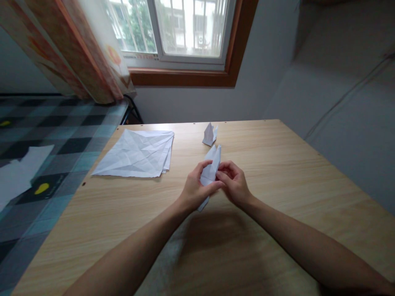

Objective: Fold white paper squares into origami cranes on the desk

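The left hand (197,187) grips a folded paper (209,173) over the table (293,181); the right hand (235,183) pinches its three-o'clock edge. Another folded piece (209,135) stands at twelve o'clock, creased sheets (138,154) lie toward ten.

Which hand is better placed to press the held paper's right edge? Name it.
Probably the right hand: its fingertips are at that edge, while the left hand holds the folded paper from the opposite side.

Daylight pours through the window (191,31), and we're seeing the outside partly bleached white; the room sits dim, soft shadow (216,246) pooling across the table (293,193), wide-angle stretch pulling the edges
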`<state>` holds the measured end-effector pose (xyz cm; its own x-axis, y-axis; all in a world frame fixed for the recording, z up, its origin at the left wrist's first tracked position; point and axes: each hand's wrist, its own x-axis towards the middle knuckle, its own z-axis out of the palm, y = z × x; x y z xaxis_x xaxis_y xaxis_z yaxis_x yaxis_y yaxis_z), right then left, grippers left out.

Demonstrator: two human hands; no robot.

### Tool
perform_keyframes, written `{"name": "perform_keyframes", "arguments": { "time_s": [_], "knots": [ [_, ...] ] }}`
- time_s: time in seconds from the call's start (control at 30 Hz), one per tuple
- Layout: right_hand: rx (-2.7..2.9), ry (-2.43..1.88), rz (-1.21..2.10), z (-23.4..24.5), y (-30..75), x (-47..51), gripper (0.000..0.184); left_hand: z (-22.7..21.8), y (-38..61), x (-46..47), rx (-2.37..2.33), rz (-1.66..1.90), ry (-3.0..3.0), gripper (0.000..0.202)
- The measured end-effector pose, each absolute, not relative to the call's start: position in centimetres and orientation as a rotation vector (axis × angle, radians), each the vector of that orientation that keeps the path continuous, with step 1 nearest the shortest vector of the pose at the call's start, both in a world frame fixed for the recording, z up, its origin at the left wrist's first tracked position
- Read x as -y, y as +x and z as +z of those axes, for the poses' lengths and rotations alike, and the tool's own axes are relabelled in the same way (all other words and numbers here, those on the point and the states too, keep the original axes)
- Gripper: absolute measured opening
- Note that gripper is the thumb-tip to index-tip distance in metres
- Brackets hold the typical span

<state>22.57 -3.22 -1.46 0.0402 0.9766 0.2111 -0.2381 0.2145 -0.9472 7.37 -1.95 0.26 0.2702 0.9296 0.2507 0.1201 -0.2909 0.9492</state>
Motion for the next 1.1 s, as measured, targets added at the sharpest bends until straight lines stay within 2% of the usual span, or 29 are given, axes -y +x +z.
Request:
{"name": "perform_keyframes", "arguments": {
  "time_s": [0.1, 0.2, 0.3, 0.47, 0.57, 0.73, 0.87, 1.1],
  "knots": [
    [1.230, -0.905, 1.101, -1.12, 22.78, 3.43, 0.012, 0.37, 7.45, 1.90, -1.018, 1.120, 1.648, 0.062],
    [1.312, -0.903, 0.982, -0.71, 22.86, 3.55, 0.018, 0.37, 7.40, 1.71, -0.955, 1.121, 1.604, 0.051],
    [1.314, -0.912, 0.973, -0.69, 22.69, 3.64, 0.013, 0.26, 7.24, 1.50, -0.877, 1.145, 1.517, 0.039],
    [1.170, -0.844, 1.189, -0.99, 22.14, 3.75, 0.040, 0.19, 7.39, 1.47, -0.852, 1.199, 1.310, 0.030],
    [1.111, -0.807, 1.221, -0.81, 22.02, 3.76, 0.047, 0.17, 7.63, 1.69, -0.768, 1.183, 1.229, 0.035],
    [1.085, -0.837, 1.198, -0.64, 22.19, 3.47, 0.036, -0.14, 7.71, 2.06, -0.726, 1.163, 1.338, 0.044],
    [1.037, -0.878, 1.160, -1.03, 22.29, 3.06, 0.036, -0.23, 7.64, 2.15, -0.815, 1.124, 1.445, 0.058],
    [0.979, -0.849, 1.292, -1.28, 22.56, 2.80, 0.038, -0.42, 7.51, 1.67, -0.968, 1.140, 1.634, 0.083]
  ]
}}
